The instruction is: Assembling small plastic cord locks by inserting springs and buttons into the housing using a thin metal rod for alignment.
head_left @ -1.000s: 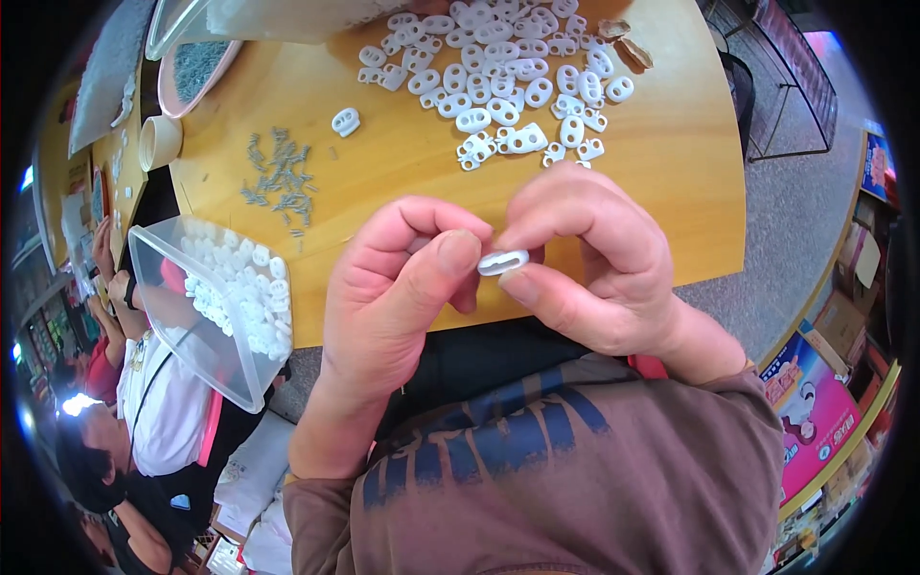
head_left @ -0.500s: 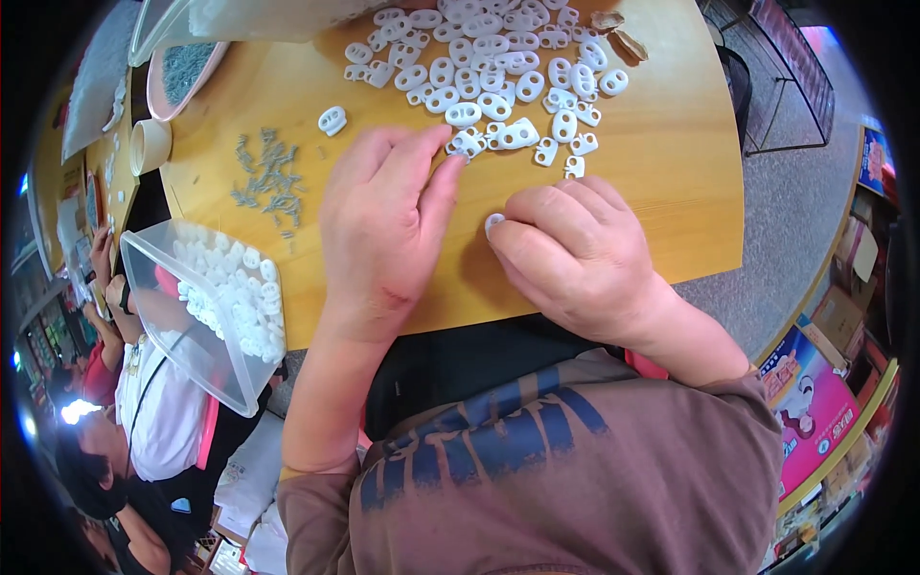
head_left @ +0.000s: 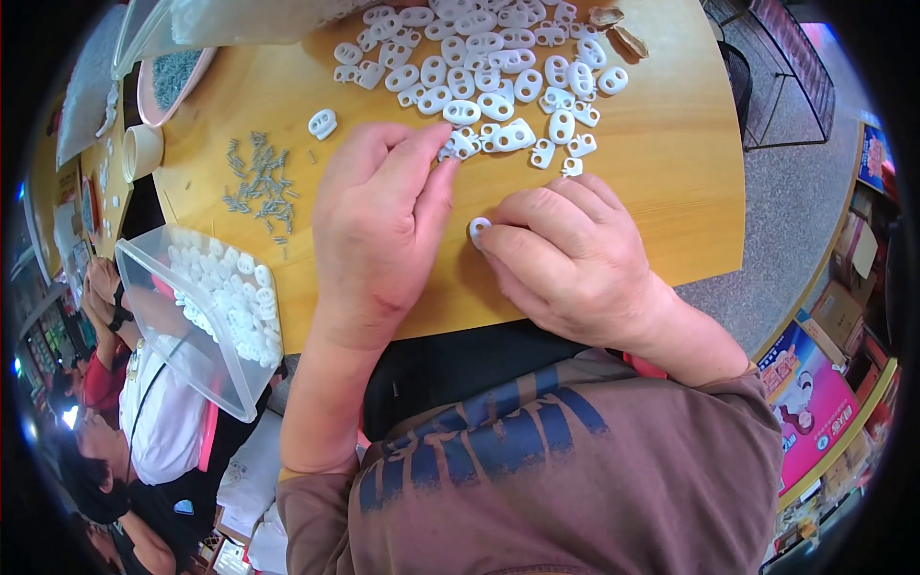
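Observation:
My right hand (head_left: 570, 254) is closed, with a white two-hole plastic cord lock (head_left: 479, 232) pinched at its thumb and forefinger, just above the table. The rest of its fingers are curled in. To the left, my left hand (head_left: 379, 216) has its thumb and forefinger around a small white plastic piece (head_left: 462, 144) at the near edge of a pile. That pile of white cord lock parts (head_left: 498, 57) spreads over the far middle of the table, some oval, some squarish. A single white cord lock (head_left: 323, 124) lies apart, beyond my left hand.
Small grey metal springs (head_left: 259, 182) lie scattered on the wooden table (head_left: 671, 216). At the left edge, a clear plastic bin (head_left: 254, 383) holds white parts. Farther off are a tape roll (head_left: 142, 153) and a pink bowl (head_left: 203, 69) of grey bits. Another person (head_left: 158, 422) sits at left.
The cord lock in my right hand now sticks out farther to the left from the fingertips. My left hand has shifted slightly left, staying at the pile's edge.

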A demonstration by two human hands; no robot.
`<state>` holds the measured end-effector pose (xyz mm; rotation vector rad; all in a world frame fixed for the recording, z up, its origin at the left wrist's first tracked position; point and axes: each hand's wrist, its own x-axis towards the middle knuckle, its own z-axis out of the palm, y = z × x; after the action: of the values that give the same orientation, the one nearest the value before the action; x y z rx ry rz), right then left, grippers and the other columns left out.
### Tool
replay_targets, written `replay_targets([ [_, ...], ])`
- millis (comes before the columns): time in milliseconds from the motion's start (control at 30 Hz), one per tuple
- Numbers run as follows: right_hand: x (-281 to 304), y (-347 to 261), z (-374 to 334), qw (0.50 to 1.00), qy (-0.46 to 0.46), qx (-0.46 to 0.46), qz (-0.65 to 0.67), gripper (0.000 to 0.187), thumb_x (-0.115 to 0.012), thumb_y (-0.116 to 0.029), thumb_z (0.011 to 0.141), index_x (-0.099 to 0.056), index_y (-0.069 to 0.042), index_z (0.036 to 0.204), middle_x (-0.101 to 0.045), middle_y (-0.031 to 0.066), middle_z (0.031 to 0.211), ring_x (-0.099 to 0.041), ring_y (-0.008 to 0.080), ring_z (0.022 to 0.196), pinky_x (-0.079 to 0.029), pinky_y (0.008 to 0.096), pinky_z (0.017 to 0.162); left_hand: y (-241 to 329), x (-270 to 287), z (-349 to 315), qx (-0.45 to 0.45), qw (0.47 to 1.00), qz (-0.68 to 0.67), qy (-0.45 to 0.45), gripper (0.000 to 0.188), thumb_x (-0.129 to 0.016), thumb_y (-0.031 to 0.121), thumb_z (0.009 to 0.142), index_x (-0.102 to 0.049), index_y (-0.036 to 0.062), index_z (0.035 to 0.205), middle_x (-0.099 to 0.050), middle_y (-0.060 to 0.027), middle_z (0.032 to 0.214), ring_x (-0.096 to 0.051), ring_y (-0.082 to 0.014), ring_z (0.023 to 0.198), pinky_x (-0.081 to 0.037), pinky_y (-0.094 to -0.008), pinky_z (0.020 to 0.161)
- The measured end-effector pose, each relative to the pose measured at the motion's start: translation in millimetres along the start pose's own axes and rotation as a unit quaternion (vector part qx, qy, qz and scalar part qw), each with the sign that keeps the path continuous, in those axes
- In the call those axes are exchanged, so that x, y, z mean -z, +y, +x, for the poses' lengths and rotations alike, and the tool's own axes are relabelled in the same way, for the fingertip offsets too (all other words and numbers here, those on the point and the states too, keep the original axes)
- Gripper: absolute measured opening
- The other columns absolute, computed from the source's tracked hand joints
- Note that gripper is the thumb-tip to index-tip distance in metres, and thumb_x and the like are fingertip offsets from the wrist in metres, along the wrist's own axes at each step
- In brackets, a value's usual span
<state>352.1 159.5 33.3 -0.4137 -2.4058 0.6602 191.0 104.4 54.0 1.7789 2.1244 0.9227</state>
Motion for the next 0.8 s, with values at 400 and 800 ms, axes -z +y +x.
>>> replay_targets([
  [400,2,0,5,0.999,0.027,0.000,0.038,0.021,-0.066,-0.001,0.059,-0.057,-0.005,0.077,-0.054,0.0059,0.075,-0.052,0.0198,0.059,-0.039,0.0300,0.051,3,16,11,0.039,0.993,-0.006,-0.111,0.014,-0.058,0.004,0.074,-0.046,0.0011,0.081,-0.049,-0.0127,0.075,-0.049,-0.0308,0.070,-0.039,-0.0376,0.060],
  [800,15,-18,19,0.976,0.006,-0.104,0.193,0.018,-0.064,0.002,0.067,-0.058,-0.001,0.083,-0.055,0.0084,0.073,-0.053,0.0172,0.062,-0.042,0.0256,0.056,19,46,-10,0.326,0.803,-0.499,-0.029,0.016,-0.056,0.008,0.082,-0.053,-0.0015,0.095,-0.060,-0.0047,0.081,-0.046,-0.0033,0.059,-0.037,-0.0161,0.053],
])
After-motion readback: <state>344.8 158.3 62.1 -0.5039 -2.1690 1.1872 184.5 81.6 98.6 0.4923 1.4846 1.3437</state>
